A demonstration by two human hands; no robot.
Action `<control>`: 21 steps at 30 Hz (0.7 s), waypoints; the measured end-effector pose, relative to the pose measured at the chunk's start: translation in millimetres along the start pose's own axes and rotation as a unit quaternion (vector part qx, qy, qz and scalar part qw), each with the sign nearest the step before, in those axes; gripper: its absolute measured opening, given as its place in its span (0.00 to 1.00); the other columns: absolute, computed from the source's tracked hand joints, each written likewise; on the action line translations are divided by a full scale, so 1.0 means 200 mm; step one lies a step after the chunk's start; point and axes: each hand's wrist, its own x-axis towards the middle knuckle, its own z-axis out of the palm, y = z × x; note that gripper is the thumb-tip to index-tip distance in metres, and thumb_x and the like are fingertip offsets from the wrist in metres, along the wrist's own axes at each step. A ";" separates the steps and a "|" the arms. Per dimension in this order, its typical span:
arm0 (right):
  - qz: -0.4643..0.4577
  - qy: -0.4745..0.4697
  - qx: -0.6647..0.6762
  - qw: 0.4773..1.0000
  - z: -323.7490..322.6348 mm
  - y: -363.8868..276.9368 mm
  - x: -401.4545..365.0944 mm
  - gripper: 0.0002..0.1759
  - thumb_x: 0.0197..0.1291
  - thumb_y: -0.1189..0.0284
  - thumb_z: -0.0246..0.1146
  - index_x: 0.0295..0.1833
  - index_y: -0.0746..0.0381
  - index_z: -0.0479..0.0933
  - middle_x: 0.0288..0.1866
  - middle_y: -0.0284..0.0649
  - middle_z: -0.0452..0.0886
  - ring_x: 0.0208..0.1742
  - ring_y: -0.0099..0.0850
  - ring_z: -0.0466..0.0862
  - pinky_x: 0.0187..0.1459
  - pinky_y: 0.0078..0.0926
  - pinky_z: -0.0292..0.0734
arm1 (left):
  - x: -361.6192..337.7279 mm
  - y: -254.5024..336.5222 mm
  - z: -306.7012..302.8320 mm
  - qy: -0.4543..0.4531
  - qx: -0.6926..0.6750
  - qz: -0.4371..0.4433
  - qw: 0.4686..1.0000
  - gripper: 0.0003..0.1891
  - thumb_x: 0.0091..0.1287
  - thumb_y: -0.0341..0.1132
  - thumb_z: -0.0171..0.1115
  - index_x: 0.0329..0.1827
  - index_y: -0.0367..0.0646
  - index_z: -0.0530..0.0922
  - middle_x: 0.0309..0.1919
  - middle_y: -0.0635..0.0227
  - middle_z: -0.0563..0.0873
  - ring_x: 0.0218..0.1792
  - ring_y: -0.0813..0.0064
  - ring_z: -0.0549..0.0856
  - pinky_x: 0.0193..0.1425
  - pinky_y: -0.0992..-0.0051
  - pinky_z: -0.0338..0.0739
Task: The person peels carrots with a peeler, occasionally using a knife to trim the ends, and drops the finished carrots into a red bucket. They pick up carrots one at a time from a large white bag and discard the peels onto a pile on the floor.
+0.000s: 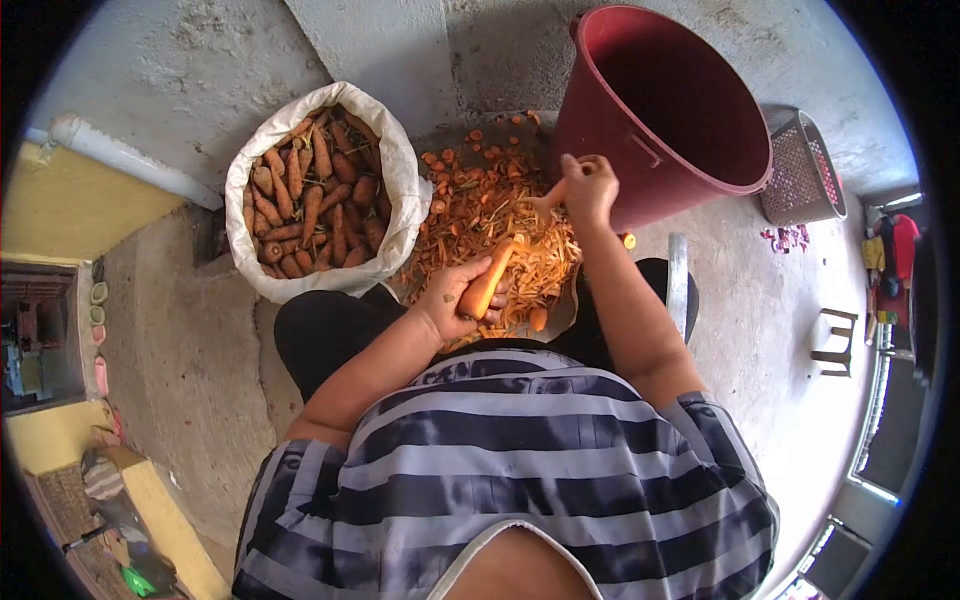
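My left hand (pixel 462 298) is wrapped round an orange carrot (pixel 488 280), which is tilted with its thick end toward me. To the upper right, my right hand (pixel 590 188) is closed on the handle of a peeler (pixel 546 202), whose head is blurred and stands a little apart from the carrot's far tip. Beneath both hands lies a heap of carrot peelings (pixel 480 215) with cut carrot ends among them. A white sack (pixel 404 190) full of unpeeled carrots (pixel 312 208) stands at the left of the heap.
A large dark red bin (pixel 600 120) stands behind my right hand, against the wall. Beyond it is a grey perforated basket (pixel 790 190) with purplish scraps on the floor beside it. A small wooden stool (pixel 833 343) is far right. A pipe (pixel 135 160) runs along the left wall.
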 end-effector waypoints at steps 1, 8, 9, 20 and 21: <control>0.022 0.014 0.030 0.999 -0.02 0.03 0.05 0.12 0.51 0.70 0.66 0.32 0.68 0.73 0.24 0.40 0.77 0.24 0.24 0.74 0.26 0.26 0.69 | -0.01 0.01 0.01 -0.004 0.020 0.009 1.000 0.13 0.68 0.44 0.45 0.51 0.52 0.68 0.32 0.70 0.70 0.31 0.78 0.70 0.28 0.79 0.63; 0.080 -0.197 0.244 0.946 -0.07 -0.31 -0.40 0.10 0.51 0.72 0.67 0.29 0.63 0.72 0.21 0.30 0.72 0.23 0.16 0.68 0.23 0.16 0.64 | 0.04 0.03 -0.01 0.110 -0.009 0.047 0.993 0.15 0.70 0.43 0.42 0.49 0.45 0.72 0.33 0.61 0.79 0.28 0.73 0.77 0.25 0.79 0.68; 0.063 -0.228 0.243 0.941 -0.04 -0.28 -0.44 0.10 0.52 0.72 0.67 0.29 0.63 0.72 0.21 0.30 0.73 0.22 0.17 0.68 0.22 0.17 0.64 | 0.06 0.02 -0.01 0.119 -0.024 0.061 0.991 0.15 0.70 0.43 0.41 0.48 0.45 0.72 0.34 0.60 0.80 0.28 0.72 0.78 0.24 0.78 0.68; 0.022 -0.015 0.140 0.990 -0.09 -0.09 -0.04 0.13 0.51 0.70 0.66 0.30 0.67 0.72 0.23 0.35 0.74 0.22 0.21 0.70 0.23 0.22 0.67 | 0.01 0.03 -0.02 0.028 -0.005 0.030 0.999 0.12 0.68 0.43 0.45 0.45 0.46 0.71 0.31 0.68 0.72 0.29 0.76 0.72 0.28 0.78 0.67; 0.025 -0.051 0.169 0.984 -0.08 -0.17 -0.13 0.13 0.51 0.70 0.66 0.30 0.67 0.72 0.23 0.34 0.74 0.22 0.20 0.70 0.23 0.21 0.66 | 0.02 0.04 -0.03 0.024 -0.014 0.028 0.999 0.13 0.68 0.43 0.45 0.45 0.46 0.71 0.31 0.67 0.73 0.28 0.76 0.72 0.27 0.78 0.67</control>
